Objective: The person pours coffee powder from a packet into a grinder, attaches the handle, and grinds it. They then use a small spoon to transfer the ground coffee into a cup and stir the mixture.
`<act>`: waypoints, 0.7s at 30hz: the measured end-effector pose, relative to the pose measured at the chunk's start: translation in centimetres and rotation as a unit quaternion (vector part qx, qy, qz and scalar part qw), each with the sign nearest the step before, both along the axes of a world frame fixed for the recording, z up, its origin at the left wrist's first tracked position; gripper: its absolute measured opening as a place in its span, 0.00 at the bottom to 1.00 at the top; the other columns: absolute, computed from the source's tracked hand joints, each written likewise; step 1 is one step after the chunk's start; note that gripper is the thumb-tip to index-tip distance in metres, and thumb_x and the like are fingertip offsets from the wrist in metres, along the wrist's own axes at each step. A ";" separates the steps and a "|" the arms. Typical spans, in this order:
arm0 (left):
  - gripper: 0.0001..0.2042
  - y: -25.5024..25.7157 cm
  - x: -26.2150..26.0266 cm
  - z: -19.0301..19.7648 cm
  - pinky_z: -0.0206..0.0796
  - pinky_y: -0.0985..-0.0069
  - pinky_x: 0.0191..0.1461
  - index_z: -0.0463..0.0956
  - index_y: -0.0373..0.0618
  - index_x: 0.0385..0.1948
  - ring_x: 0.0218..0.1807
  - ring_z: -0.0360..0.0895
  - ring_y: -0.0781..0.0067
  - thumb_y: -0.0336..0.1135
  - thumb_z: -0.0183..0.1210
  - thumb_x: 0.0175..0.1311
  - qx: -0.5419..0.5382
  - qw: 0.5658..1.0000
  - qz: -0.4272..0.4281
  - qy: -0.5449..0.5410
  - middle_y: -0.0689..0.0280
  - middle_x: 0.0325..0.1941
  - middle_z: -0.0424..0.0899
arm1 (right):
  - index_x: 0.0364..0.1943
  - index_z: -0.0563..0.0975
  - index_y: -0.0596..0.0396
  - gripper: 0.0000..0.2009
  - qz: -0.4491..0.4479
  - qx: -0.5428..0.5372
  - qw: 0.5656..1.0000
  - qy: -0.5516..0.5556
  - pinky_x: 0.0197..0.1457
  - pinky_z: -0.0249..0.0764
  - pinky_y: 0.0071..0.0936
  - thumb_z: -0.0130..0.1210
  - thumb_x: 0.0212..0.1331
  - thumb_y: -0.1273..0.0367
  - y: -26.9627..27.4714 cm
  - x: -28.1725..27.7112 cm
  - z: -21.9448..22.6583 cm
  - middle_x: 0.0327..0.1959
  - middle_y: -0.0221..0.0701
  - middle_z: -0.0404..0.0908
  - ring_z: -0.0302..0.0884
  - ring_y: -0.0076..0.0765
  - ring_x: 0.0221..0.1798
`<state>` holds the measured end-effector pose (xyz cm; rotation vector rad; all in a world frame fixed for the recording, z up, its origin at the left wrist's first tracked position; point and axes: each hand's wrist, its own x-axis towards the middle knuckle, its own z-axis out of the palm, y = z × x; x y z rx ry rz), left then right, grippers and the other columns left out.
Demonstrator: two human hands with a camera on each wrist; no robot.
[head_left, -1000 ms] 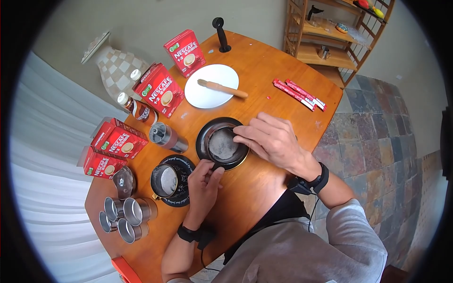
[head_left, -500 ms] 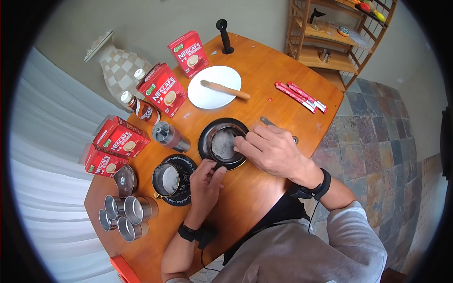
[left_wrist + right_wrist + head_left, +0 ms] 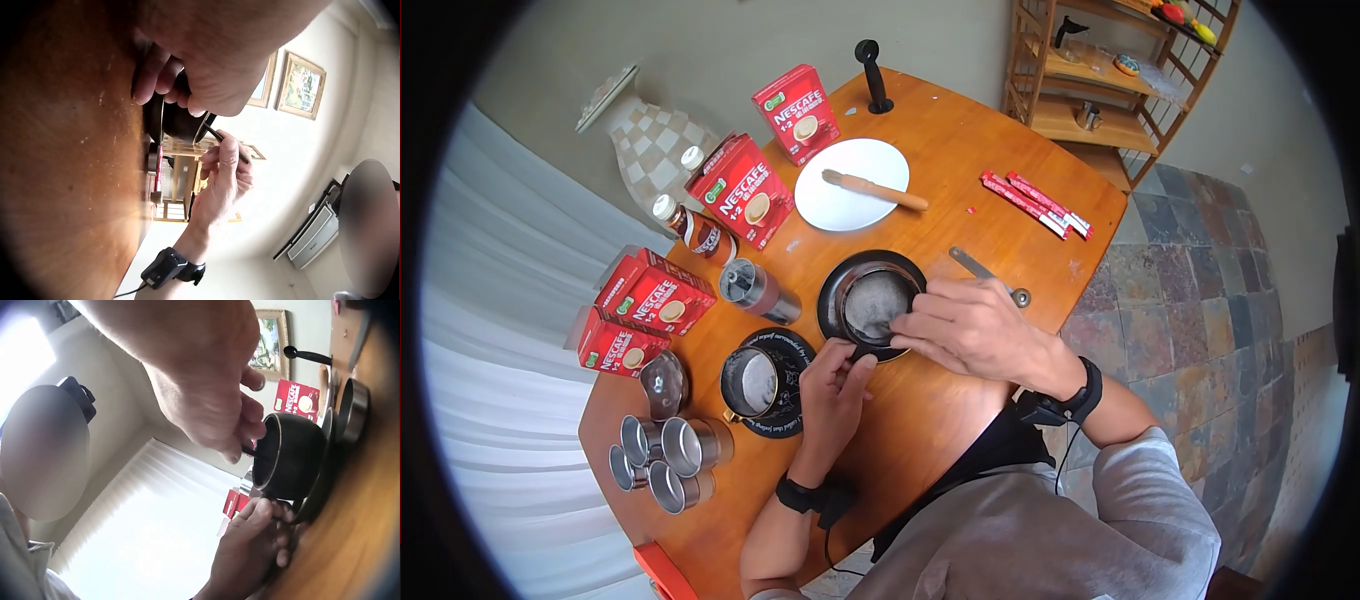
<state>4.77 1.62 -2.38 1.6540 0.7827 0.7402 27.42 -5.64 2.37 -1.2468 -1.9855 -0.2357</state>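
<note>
A black cup with greyish, foamy-looking contents sits on a black saucer at the table's middle. My left hand pinches the cup's handle at the near side, thumb and fingers curled there. Over the rim, my right hand pinches a thin black-handled utensil that slants down into the cup; its lower end is mostly hidden. The right wrist view shows the cup upright beside the left hand. A second black cup stands on a lettered saucer to the left.
A metal scoop lies right of the saucer. A brush rests across a white plate. Red Nescafe boxes, a grinder-like cylinder and several metal cups line the left. Red sachets lie far right.
My right hand has moved with the utensil round the cup's rim, from the far right side towards the near side. The metal scoop has come into view beyond it. My left hand stays at the handle.
</note>
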 end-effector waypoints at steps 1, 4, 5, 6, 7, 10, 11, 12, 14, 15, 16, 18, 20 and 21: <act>0.05 0.0 0.0 0.1 0.74 0.86 0.28 0.78 0.31 0.38 0.30 0.73 0.87 0.24 0.62 0.72 0.003 1.000 -0.001 0.003 0.69 0.38 0.75 | 0.35 0.81 0.51 0.08 -0.010 0.009 1.000 0.007 0.28 0.72 0.33 0.70 0.57 0.68 0.0 0.1 0.0 0.26 0.27 0.72 0.75 0.34 0.31; 0.05 0.0 0.0 0.1 0.74 0.85 0.28 0.77 0.31 0.38 0.30 0.73 0.88 0.24 0.62 0.72 0.003 1.000 -0.001 0.015 0.69 0.38 0.75 | 0.37 0.84 0.51 0.08 -0.042 0.032 0.998 0.036 0.28 0.72 0.33 0.72 0.56 0.68 0.8 0.3 0.1 0.26 0.27 0.75 0.75 0.34 0.30; 0.05 0.0 0.0 0.1 0.74 0.85 0.28 0.77 0.31 0.38 0.30 0.73 0.88 0.24 0.62 0.72 0.002 1.000 0.000 0.019 0.69 0.38 0.75 | 0.36 0.83 0.51 0.08 -0.052 0.037 0.997 0.048 0.29 0.73 0.34 0.71 0.56 0.68 1.1 0.4 0.1 0.27 0.27 0.75 0.76 0.35 0.31; 0.05 0.0 0.0 0.2 0.74 0.85 0.28 0.77 0.31 0.38 0.30 0.74 0.88 0.24 0.62 0.72 0.000 1.000 0.002 0.021 0.69 0.38 0.75 | 0.36 0.83 0.50 0.08 -0.062 0.042 0.995 0.059 0.29 0.74 0.35 0.71 0.57 0.67 1.3 0.4 0.0 0.28 0.26 0.75 0.76 0.35 0.33; 0.05 -0.1 0.0 0.4 0.74 0.85 0.28 0.77 0.31 0.38 0.30 0.74 0.88 0.24 0.62 0.72 -0.002 1.000 0.003 0.022 0.69 0.38 0.75 | 0.36 0.83 0.50 0.07 -0.053 0.033 0.996 0.055 0.29 0.74 0.35 0.71 0.57 0.67 1.2 0.4 -0.2 0.27 0.27 0.75 0.77 0.35 0.32; 0.05 0.0 0.0 0.4 0.74 0.85 0.28 0.78 0.31 0.38 0.30 0.74 0.87 0.24 0.63 0.72 -0.001 1.000 0.003 0.017 0.69 0.38 0.76 | 0.36 0.83 0.50 0.07 -0.019 0.007 0.999 0.042 0.30 0.74 0.35 0.70 0.58 0.67 0.7 0.4 -0.4 0.27 0.27 0.76 0.77 0.35 0.32; 0.05 0.0 0.0 0.3 0.74 0.85 0.28 0.78 0.31 0.38 0.30 0.74 0.87 0.24 0.63 0.72 -0.001 1.000 0.000 0.015 0.69 0.38 0.76 | 0.36 0.84 0.50 0.07 -0.006 -0.002 0.999 0.037 0.30 0.74 0.35 0.70 0.58 0.67 0.5 0.4 -0.1 0.26 0.28 0.75 0.77 0.35 0.31; 0.05 0.0 0.0 0.3 0.74 0.85 0.28 0.78 0.30 0.38 0.30 0.74 0.87 0.24 0.63 0.72 -0.003 1.000 0.002 0.014 0.69 0.39 0.76 | 0.35 0.84 0.50 0.06 0.006 -0.011 0.999 0.034 0.30 0.74 0.35 0.70 0.58 0.67 0.3 0.4 0.0 0.26 0.28 0.75 0.77 0.36 0.31; 0.05 0.0 0.0 0.2 0.74 0.85 0.28 0.78 0.30 0.38 0.30 0.74 0.87 0.24 0.63 0.72 -0.007 1.000 0.002 0.014 0.69 0.39 0.76 | 0.38 0.86 0.52 0.07 -0.018 -0.009 0.998 0.067 0.31 0.74 0.35 0.71 0.58 0.68 0.6 0.4 -0.1 0.27 0.29 0.79 0.77 0.37 0.30; 0.05 0.0 0.0 0.2 0.74 0.85 0.28 0.78 0.30 0.38 0.30 0.74 0.87 0.24 0.63 0.72 -0.007 1.000 0.001 0.014 0.69 0.39 0.76 | 0.39 0.87 0.53 0.08 -0.030 -0.007 0.996 0.082 0.31 0.73 0.36 0.71 0.58 0.68 0.9 0.3 0.0 0.27 0.29 0.81 0.78 0.37 0.30; 0.05 0.0 0.0 0.2 0.74 0.85 0.28 0.78 0.30 0.38 0.30 0.74 0.87 0.24 0.63 0.72 -0.006 1.000 0.000 0.013 0.69 0.39 0.77 | 0.39 0.87 0.53 0.07 -0.031 -0.007 0.993 0.110 0.32 0.73 0.36 0.71 0.58 0.68 1.2 0.2 -0.1 0.28 0.30 0.82 0.78 0.38 0.30; 0.05 0.0 0.0 0.2 0.75 0.85 0.28 0.78 0.30 0.38 0.30 0.74 0.87 0.24 0.63 0.72 -0.003 1.000 0.000 0.012 0.69 0.39 0.77 | 0.39 0.87 0.54 0.07 -0.032 -0.007 0.986 0.163 0.34 0.74 0.37 0.70 0.59 0.68 1.8 -0.2 -0.3 0.29 0.31 0.83 0.79 0.39 0.31; 0.05 0.0 0.0 0.1 0.75 0.85 0.28 0.78 0.30 0.38 0.30 0.74 0.87 0.24 0.63 0.72 0.000 1.000 -0.001 0.013 0.68 0.39 0.77 | 0.38 0.87 0.54 0.07 -0.009 -0.037 0.986 0.165 0.35 0.74 0.37 0.70 0.60 0.68 1.7 -0.1 -1.0 0.30 0.32 0.84 0.79 0.40 0.31; 0.05 0.1 -0.1 0.2 0.75 0.85 0.28 0.78 0.30 0.38 0.30 0.74 0.87 0.24 0.63 0.72 0.000 1.000 -0.002 0.011 0.68 0.39 0.77 | 0.38 0.87 0.55 0.07 0.003 -0.052 0.985 0.166 0.36 0.75 0.37 0.70 0.60 0.68 1.7 0.0 -1.2 0.30 0.33 0.85 0.79 0.41 0.31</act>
